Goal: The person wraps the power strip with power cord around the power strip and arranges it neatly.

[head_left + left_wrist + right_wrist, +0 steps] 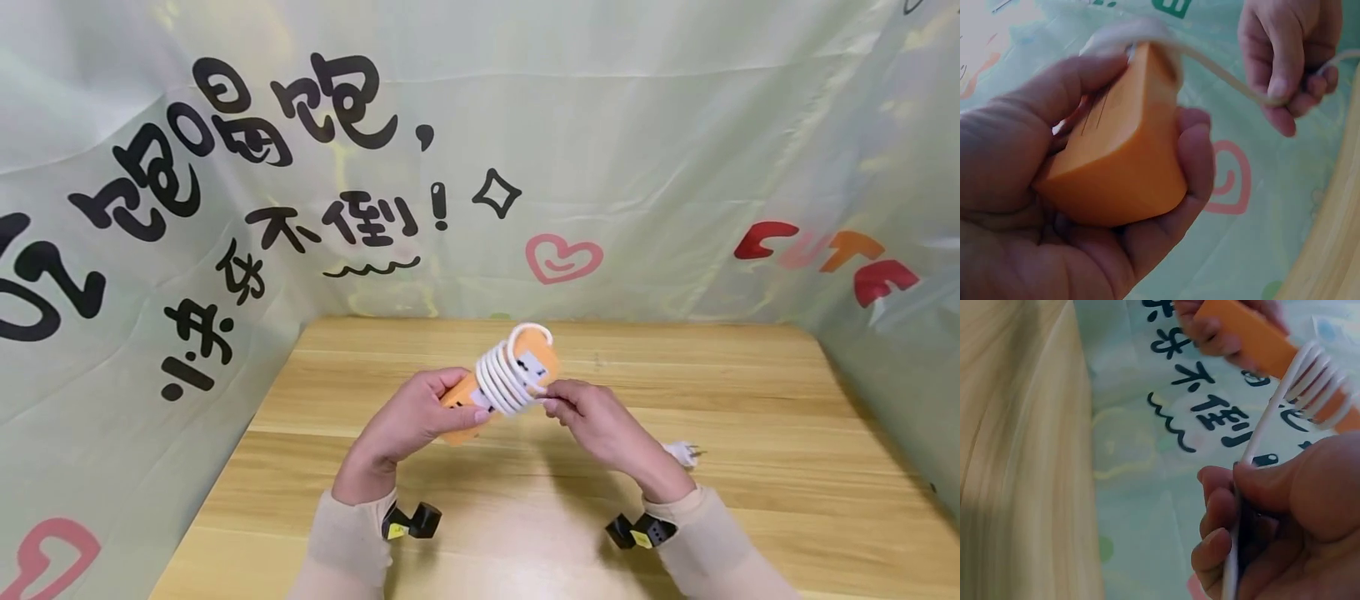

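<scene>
An orange power strip is held tilted above the table by my left hand, thumb on its face and fingers round its lower end. Several turns of white cord wrap its middle, and one loop curves round the upper end. To the right, my right hand pinches the cord just off the strip. The right wrist view shows the cord stretched straight from the coils to thumb and fingers. A white plug with metal pins shows beside my right forearm, which hides part of the cord.
A light wooden table lies under both hands. Behind it and at both sides hangs a pale green printed cloth with black writing and hearts. Dark wrist cameras sit at both cuffs.
</scene>
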`<state>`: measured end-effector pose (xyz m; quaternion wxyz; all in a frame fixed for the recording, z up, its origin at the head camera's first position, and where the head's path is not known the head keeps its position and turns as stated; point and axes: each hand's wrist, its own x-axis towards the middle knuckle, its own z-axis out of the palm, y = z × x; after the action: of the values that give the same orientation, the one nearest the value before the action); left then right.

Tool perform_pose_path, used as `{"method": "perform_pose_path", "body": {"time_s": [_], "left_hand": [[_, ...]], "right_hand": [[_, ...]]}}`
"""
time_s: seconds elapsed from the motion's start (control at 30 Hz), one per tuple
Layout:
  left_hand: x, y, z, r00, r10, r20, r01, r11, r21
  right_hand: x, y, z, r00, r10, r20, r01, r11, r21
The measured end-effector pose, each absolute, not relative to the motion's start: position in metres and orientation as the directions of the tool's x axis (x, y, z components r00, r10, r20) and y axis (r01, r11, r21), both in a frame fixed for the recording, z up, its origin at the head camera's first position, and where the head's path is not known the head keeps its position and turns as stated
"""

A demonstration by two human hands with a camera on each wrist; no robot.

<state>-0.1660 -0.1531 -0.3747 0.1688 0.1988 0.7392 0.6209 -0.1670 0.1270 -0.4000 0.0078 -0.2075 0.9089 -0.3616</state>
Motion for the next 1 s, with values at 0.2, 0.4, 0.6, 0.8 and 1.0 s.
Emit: {"method": "perform_pose_path", "body": {"time_s": [0.2, 0.4, 0.6, 0.8, 1.0], "left_hand": [[-0.163, -0.151, -0.376, -0.743, 0.670, -0.002, 0.213, 0.239, 0.947], [-0.162, -0.144, -0.383, -0.647, 0.752, -0.128, 0.246, 0.364, 0.899], [-0.158, -0.125, -0.393, -0.613, 0.752, -0.244, 0.351, 0.535, 0.769], [-0.156, -0.115, -0.399, -0.706, 0.646, -0.288, 0.323, 0.657, 0.682], [-0.156, -0.114, -0.397, -0.804, 0.529, -0.273, 0.240, 0.708, 0.665]], "right_hand": [[-0.170, 0.135, -0.408, -0.939, -0.310, 0.149, -0.342, 0.794, -0.502], [-0.170, 0.140, -0.401, -0.927, -0.375, 0.000, -0.273, 0.675, -0.685], [-0.165, 0.136, -0.393, -0.899, -0.434, -0.054, -0.241, 0.594, -0.767], [-0.156, 0.125, -0.389, -0.901, -0.433, -0.020, -0.267, 0.592, -0.761], [-0.146, 0.116, -0.386, -0.911, -0.405, 0.077, -0.333, 0.614, -0.716]]}}
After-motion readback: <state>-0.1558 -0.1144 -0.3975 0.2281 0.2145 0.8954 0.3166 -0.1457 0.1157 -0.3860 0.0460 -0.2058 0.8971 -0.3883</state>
